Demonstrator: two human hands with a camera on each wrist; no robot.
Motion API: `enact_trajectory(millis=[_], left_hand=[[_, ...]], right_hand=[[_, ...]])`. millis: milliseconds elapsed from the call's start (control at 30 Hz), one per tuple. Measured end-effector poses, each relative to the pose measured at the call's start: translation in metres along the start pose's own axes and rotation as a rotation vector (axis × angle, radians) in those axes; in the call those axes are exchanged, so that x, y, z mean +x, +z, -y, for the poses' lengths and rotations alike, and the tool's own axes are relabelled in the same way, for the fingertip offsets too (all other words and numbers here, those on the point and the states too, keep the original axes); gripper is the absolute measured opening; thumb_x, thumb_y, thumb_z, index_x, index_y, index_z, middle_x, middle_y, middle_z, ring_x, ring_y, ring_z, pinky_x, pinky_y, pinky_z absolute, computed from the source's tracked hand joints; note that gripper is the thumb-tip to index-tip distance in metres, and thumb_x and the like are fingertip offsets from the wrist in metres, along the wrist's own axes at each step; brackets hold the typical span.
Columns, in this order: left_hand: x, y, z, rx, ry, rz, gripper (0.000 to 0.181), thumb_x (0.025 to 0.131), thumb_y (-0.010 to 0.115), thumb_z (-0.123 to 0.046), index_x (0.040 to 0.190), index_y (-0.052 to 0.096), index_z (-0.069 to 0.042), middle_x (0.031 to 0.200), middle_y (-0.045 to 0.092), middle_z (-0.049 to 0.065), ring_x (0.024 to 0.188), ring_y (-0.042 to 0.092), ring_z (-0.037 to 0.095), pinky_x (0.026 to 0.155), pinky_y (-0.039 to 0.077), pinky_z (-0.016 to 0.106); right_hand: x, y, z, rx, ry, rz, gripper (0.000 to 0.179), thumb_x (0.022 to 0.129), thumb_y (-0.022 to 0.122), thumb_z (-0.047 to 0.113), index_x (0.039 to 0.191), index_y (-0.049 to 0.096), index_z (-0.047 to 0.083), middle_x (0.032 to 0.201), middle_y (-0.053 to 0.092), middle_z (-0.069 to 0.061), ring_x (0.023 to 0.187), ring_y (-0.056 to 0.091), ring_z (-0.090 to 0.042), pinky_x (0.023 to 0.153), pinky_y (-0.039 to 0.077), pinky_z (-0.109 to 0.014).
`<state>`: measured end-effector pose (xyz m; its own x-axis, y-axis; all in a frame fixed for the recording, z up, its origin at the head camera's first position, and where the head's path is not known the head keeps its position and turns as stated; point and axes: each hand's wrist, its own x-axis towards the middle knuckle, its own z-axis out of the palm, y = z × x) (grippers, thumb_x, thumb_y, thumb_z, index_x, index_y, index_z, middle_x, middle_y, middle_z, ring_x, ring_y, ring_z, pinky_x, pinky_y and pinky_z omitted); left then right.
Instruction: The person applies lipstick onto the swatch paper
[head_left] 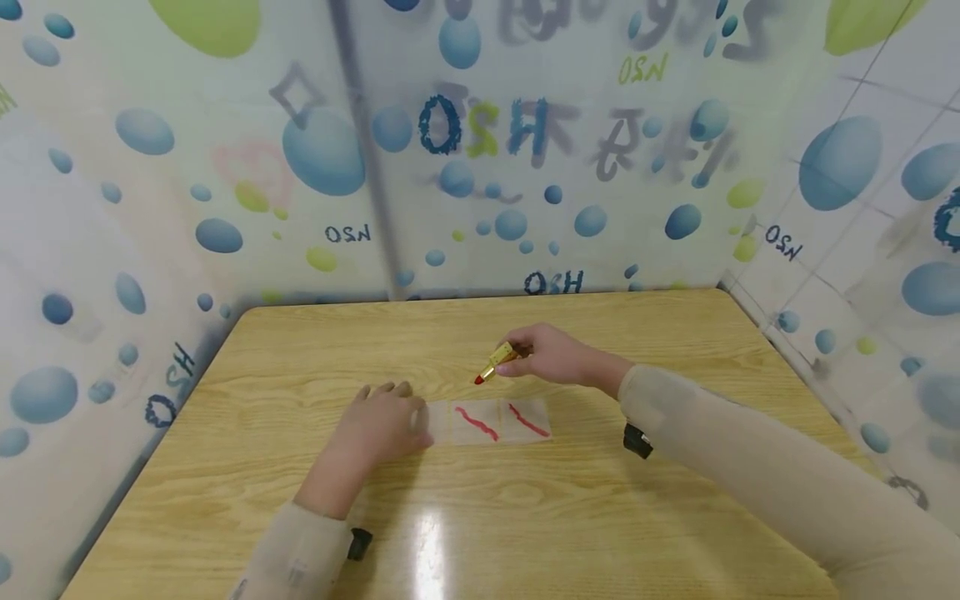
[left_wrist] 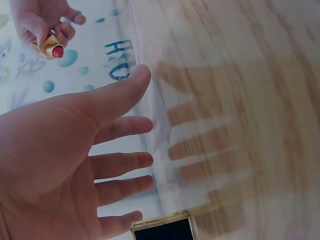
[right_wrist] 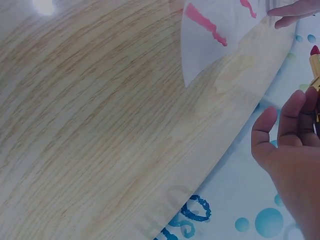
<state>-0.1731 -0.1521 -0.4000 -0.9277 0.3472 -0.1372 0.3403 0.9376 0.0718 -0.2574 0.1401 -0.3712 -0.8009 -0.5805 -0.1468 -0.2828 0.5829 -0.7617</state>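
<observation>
In the head view a gold lipstick (head_left: 498,358) with its red tip bared is pinched by my right hand (head_left: 558,354) above the table. The tip points down and left, over a strip of white paper (head_left: 525,423) and apart from it. Two red slanting strokes mark the paper. My left hand (head_left: 381,423) rests at the strip's left end and covers part of it. In the left wrist view its fingers (left_wrist: 125,161) are extended, with tips at the paper's edge. The lipstick (right_wrist: 314,62) is partly cut off in the right wrist view.
A wooden table (head_left: 637,517) reaches back to a curtain (head_left: 510,192) printed with blue and green bubbles. A black, gold-framed rectangular thing (left_wrist: 164,231) shows at the left wrist view's bottom edge; its kind is unclear.
</observation>
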Motion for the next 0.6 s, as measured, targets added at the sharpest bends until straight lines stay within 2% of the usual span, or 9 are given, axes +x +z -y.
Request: enact_trajectory(millis=[133, 367, 600], left_hand=[[-0.002, 0.0, 0.005, -0.021, -0.015, -0.013, 0.06, 0.091, 0.081, -0.045, 0.137, 0.069, -0.008, 0.15, 0.062, 0.02, 0.143, 0.054, 0.047, 0.121, 0.036, 0.071], [-0.005, 0.0, 0.019, -0.036, -0.033, -0.023, 0.067, 0.089, 0.083, -0.046, 0.141, 0.066, -0.007, 0.153, 0.06, 0.023, 0.144, 0.053, 0.047, 0.121, 0.033, 0.074], [-0.008, 0.002, 0.023, -0.052, -0.035, -0.012, 0.065, 0.089, 0.085, -0.046, 0.14, 0.067, -0.01, 0.153, 0.06, 0.02, 0.145, 0.052, 0.048, 0.119, 0.03, 0.079]], right_hand=[[0.008, 0.005, 0.006, -0.008, -0.017, 0.015, 0.02, 0.103, 0.072, 0.03, 0.117, 0.074, 0.016, 0.102, 0.071, -0.003, 0.086, 0.055, -0.017, 0.078, 0.049, -0.032], [0.023, 0.011, 0.016, -0.025, -0.046, 0.05, 0.019, 0.104, 0.072, 0.027, 0.117, 0.074, 0.015, 0.107, 0.074, -0.003, 0.092, 0.063, -0.016, 0.083, 0.053, -0.031], [0.039, 0.017, 0.028, -0.042, -0.055, 0.074, 0.019, 0.104, 0.072, 0.029, 0.117, 0.074, 0.016, 0.107, 0.074, -0.002, 0.1, 0.067, -0.028, 0.086, 0.053, -0.033]])
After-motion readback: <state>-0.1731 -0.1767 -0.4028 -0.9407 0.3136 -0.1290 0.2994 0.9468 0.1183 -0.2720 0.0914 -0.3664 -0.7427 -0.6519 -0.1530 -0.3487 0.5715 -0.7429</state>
